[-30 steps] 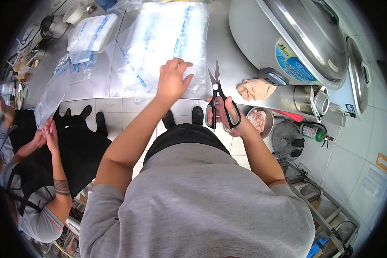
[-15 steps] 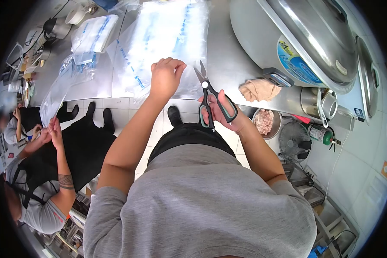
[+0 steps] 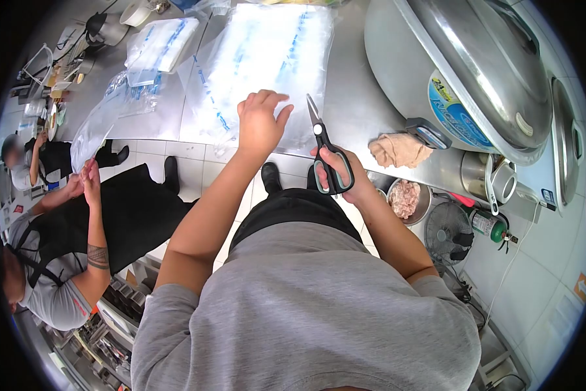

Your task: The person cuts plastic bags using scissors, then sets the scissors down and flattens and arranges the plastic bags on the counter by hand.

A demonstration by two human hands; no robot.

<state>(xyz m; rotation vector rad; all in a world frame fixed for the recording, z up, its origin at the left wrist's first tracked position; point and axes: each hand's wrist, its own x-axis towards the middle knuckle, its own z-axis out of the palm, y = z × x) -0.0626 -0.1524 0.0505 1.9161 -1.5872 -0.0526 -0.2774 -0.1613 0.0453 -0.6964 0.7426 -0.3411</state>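
My right hand grips a pair of scissors by its black-and-green handles. The blades point away from me over the table edge and are closed together. My left hand hovers just left of the scissors with fingers and thumb apart, holding nothing. Beneath and beyond it lies a stack of clear plastic bags with blue printed bands. Whether the left fingertips touch the plastic, I cannot tell.
On the metal table, a large lidded rice cooker and a tan cloth stand right. A bowl of raw meat and a fan sit lower. At left, a co-worker holds a plastic bag near another bag stack.
The scissor blades have gone from spread to closed. My left fingers have opened out from a curled shape. My view has shifted slightly; the co-worker still holds the bag.
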